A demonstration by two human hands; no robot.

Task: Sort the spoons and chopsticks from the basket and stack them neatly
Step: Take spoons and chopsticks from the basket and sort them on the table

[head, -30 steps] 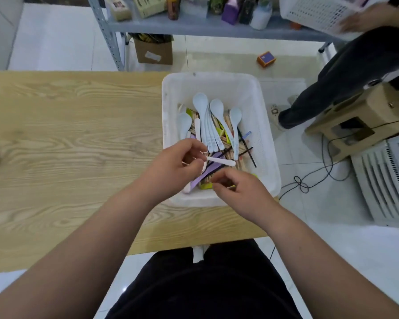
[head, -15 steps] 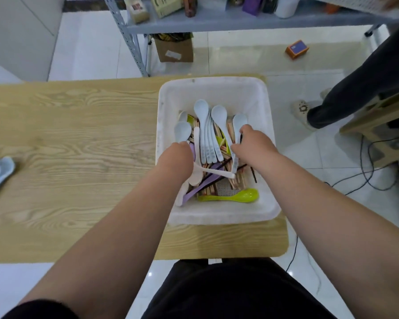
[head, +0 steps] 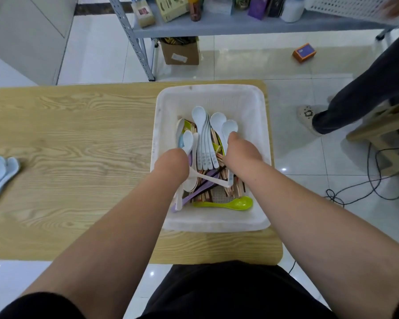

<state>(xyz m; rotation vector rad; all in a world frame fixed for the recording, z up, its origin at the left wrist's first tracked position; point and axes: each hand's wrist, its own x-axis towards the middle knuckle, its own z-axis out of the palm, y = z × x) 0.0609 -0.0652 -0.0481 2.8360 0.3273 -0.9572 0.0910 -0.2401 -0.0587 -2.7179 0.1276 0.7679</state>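
Observation:
A white basket (head: 258,116) stands on the right part of the wooden table (head: 78,125). It holds several pale blue spoons (head: 199,118), wooden chopsticks (head: 236,189), a purple spoon (head: 194,195) and a green spoon (head: 235,203). My left hand (head: 171,165) is inside the basket, fingers curled down out of sight, and a white spoon (head: 207,177) sticks out from under it to the right. My right hand (head: 242,154) curls round a pale blue spoon (head: 229,128) at the basket's right side. A stack of pale blue spoons (head: 0,172) lies at the table's left edge.
Behind the table stands a metal shelf (head: 240,26) with bottles and boxes, and a cardboard box (head: 180,52) sits under it. On the floor lie an orange box (head: 304,52) and cables (head: 355,192). Another person's leg (head: 359,93) is at the right.
Both hands moved from the basket's near edge further in. My right hand reached forward and closed on a pale blue spoon. My left hand still has the white spoon.

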